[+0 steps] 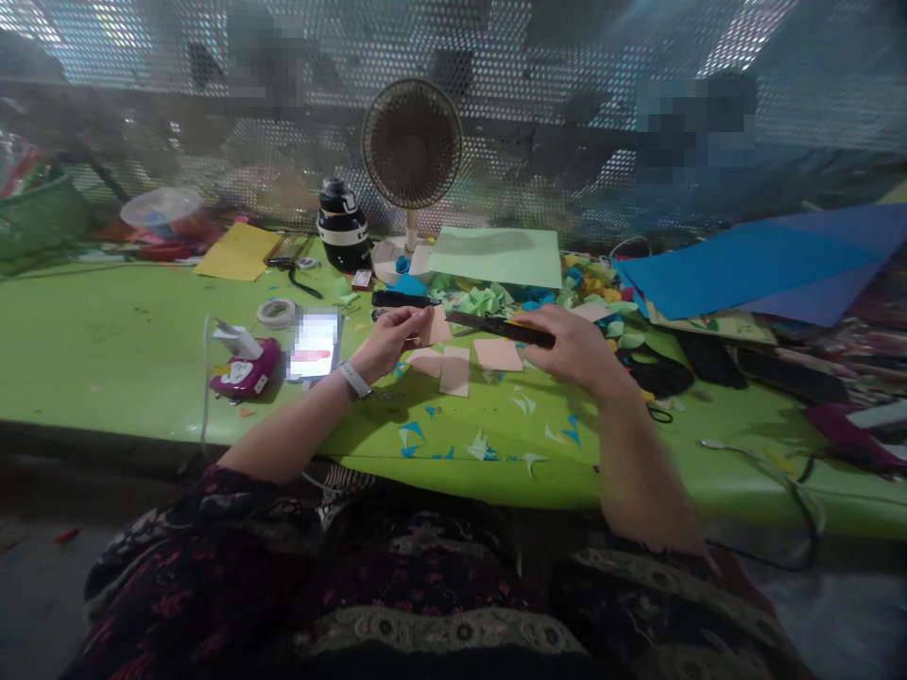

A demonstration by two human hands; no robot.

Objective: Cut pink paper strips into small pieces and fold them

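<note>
My left hand (392, 340) pinches a small pink paper piece (437, 326) above the green table (106, 349). My right hand (573, 345) is closed round the handle of dark scissors (496, 327), whose blades point left toward that piece. Below the hands lie three more pink paper pieces (454, 370), one of them (498, 354) beside my right hand. Blue and white paper scraps (488, 444) are scattered near the table's front edge.
A phone (314, 345), a tape roll (276, 312), a purple gadget (246, 373), a black bottle (342, 227) and a small fan (412, 146) stand to the left and behind. A green sheet (496, 255), blue sheets (751, 264) and a pile of paper shapes (539, 293) lie farther back.
</note>
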